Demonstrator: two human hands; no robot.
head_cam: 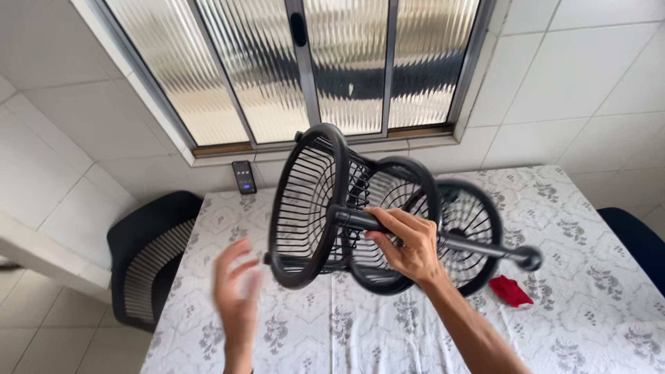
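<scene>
My right hand [409, 242] grips the central pole of a black three-tier wire basket stand [312, 208], held sideways in the air above the table. The largest basket faces left, two smaller ones sit behind it, and the pole ends in a round knob [530, 258] at the right. My left hand [235, 294] is blurred, fingers spread, just left of and below the largest basket, holding nothing.
A table with a white flowered cloth [575, 277] lies below. A small red cloth piece [510, 291] lies on it right of the stand. A black phone [244, 176] leans against the wall. A black chair [149, 253] stands left, a blue chair [637, 239] right.
</scene>
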